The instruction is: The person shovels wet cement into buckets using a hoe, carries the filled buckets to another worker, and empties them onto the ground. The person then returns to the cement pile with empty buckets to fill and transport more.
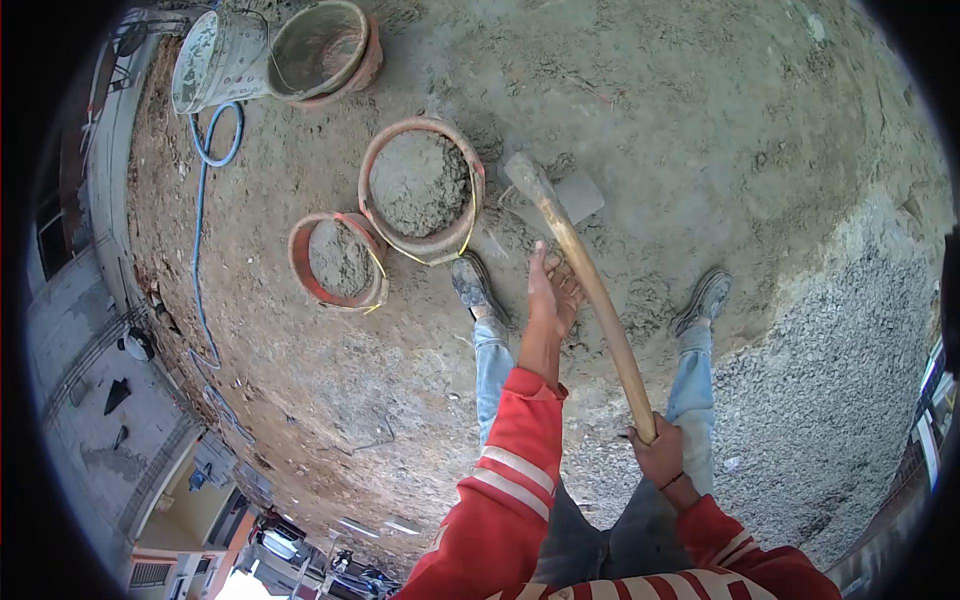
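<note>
A hoe with a long wooden handle slants across the view, its metal blade down at the wet grey ground. Near the handle's lower end, my right hand is wrapped around the wood. My left hand is beside the middle of the handle with its fingers spread, not closed round it. To the left of the blade stands a bucket heaped with wet concrete mix. A smaller reddish bucket, also holding grey mix, is just left of it.
A whitish bucket lies tilted at the upper left beside stacked buckets. A blue hose runs down the left side. Gravel is piled at the right. My shoes straddle the work area.
</note>
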Demonstrator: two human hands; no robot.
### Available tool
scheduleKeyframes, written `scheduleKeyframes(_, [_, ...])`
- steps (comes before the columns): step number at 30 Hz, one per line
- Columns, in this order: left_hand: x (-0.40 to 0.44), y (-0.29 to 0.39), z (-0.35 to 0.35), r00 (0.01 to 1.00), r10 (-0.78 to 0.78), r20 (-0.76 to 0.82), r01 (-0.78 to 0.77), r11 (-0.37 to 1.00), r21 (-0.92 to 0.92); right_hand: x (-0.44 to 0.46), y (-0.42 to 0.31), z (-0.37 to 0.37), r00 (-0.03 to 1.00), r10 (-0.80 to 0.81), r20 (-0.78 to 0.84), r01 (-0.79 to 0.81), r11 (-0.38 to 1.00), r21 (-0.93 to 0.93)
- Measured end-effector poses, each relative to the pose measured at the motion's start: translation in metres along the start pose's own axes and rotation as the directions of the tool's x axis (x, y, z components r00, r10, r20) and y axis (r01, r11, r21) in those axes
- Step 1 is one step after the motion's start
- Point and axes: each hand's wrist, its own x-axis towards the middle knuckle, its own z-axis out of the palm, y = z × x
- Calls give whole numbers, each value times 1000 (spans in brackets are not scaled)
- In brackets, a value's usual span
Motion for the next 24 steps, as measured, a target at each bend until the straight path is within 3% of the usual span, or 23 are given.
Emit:
scheduleKeyframes(2, [27,37,-16,971,43,-237,-91,976,-196,16,-27,8,1000,2,-20,-1,999,38])
scheduleKeyframes(4, [71,81,-57,932,17,-362,-156,921,-357,34,-47,6,999,-3,-52,7,998,61])
scheduleKeyframes(7, [98,132,-91,902,65,-427,-213,926,-311,67,-73,-9,973,-177,-150,173,984,-35])
scheduleKeyframes(9, [93,151,-86,853,-19,-521,-302,797,-523,97,-76,-23,964,-219,-149,198,970,-141])
scheduleKeyframes(10, [99,152,-94,856,-26,-516,-300,788,-538,110,-83,-28,956,-256,-143,219,948,-233])
scheduleKeyframes(11, [107,153,-104,852,70,-518,-430,658,-619,120,-100,-35,953,-268,-138,228,941,-249])
scheduleKeyframes(12, [115,158,-112,831,165,-531,-536,491,-686,130,-123,-45,986,-156,-60,135,954,-267])
scheduleKeyframes(13, [103,161,-105,836,165,-524,-534,470,-703,138,-143,-52,999,-39,12,41,955,-293])
scheduleKeyframes(15, [61,162,-75,820,465,-333,-552,493,-672,160,-149,-49,1000,-29,7,30,951,-309])
scheduleKeyframes(16, [46,170,-56,820,467,-331,-548,476,-687,171,-152,-43,1000,-2,5,3,951,-308])
scheduleKeyframes(18, [13,193,-12,828,506,-240,-556,687,-468,187,-178,-29,999,4,38,11,924,-381])
scheduleKeyframes(19, [-2,207,7,833,432,-346,-551,709,-439,191,-189,-23,997,34,70,0,898,-441])
scheduleKeyframes(20, [-10,216,5,836,435,-334,-548,700,-458,193,-187,-17,998,17,57,11,893,-451])
scheduleKeyframes(22, [-30,226,-25,873,332,-358,-458,813,-361,195,-170,-13,992,-126,-27,88,816,-571])
scheduleKeyframes(24, [-76,216,-78,903,356,-239,-413,872,-263,190,-175,-25,998,-60,-30,29,781,-624])
